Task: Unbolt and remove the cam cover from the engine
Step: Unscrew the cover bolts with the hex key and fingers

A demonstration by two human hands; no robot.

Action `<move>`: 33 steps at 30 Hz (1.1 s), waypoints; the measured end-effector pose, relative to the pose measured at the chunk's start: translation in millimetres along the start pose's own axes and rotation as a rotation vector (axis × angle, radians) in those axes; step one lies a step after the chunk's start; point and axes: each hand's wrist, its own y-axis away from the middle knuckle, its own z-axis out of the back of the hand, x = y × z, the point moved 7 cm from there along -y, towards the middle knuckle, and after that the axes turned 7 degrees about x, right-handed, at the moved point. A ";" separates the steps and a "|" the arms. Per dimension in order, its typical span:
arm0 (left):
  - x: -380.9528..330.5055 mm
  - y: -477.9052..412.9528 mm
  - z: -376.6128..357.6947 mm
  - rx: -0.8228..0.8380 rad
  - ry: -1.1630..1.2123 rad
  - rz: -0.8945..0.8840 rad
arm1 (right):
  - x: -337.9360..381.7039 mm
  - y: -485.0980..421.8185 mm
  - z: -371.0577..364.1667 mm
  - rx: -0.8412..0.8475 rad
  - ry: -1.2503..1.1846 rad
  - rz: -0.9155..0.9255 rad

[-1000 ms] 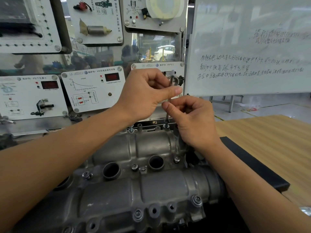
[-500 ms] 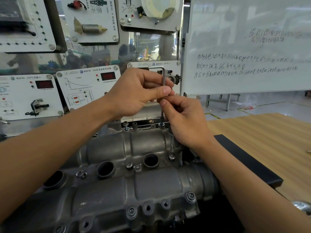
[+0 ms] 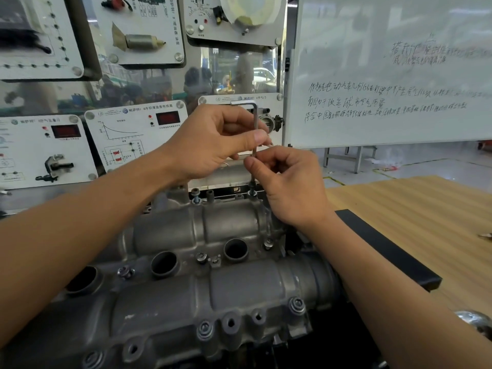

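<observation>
The grey metal cam cover (image 3: pixel 213 296) fills the lower middle, with round holes and several bolts along its edges. An L-shaped hex key (image 3: pixel 255 121) stands upright, its tip in a bolt (image 3: pixel 251 191) at the cover's far edge. My left hand (image 3: pixel 213 139) pinches the key's upper part with thumb and fingers. Just below, my right hand (image 3: pixel 290 185) pinches the shaft above the bolt. Another bolt (image 3: pixel 195 196) stands raised to the left of that one.
Training panels (image 3: pixel 135 137) with displays and sensors stand behind the engine. A whiteboard (image 3: pixel 394 70) rises at the right. A wooden table (image 3: pixel 415 209) and a black block (image 3: pixel 386 249) lie to the right. A shiny metal object (image 3: pixel 476 323) sits at the right edge.
The key's short arm has swung from pointing away to pointing left behind my left hand. Both hands stay on the shaft over the same bolt.
</observation>
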 end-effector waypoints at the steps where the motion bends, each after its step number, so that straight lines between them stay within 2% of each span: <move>1: 0.4 -0.3 0.2 0.049 -0.005 0.003 | 0.5 -0.1 -0.9 0.011 0.012 0.007; 6: -2.4 0.5 3.6 0.103 -0.026 -0.032 | 1.4 -0.1 -6.2 0.085 0.029 0.002; 11: -4.9 0.1 4.4 0.015 -0.030 -0.047 | 1.4 -0.7 -6.3 0.087 0.019 -0.019; 15: -5.5 1.1 9.0 -0.121 -0.059 -0.075 | 2.1 1.7 -0.6 0.006 -0.038 -0.006; 18: -6.0 1.9 4.0 -0.151 -0.084 -0.101 | 1.0 1.4 2.5 -0.025 -0.059 0.007; 20: -6.3 1.5 3.0 -0.075 -0.115 -0.062 | 2.7 0.8 2.2 -0.027 -0.059 0.036; 24: 12.4 4.4 0.5 0.266 -0.265 0.163 | 5.0 2.0 0.9 -0.013 -0.003 0.066; 26: 15.6 6.5 -8.2 0.360 -0.313 0.188 | 6.1 2.1 0.0 0.003 0.029 0.063; 33: 22.9 4.7 -14.9 0.387 -0.372 0.196 | 10.7 1.1 -5.5 0.077 0.072 0.083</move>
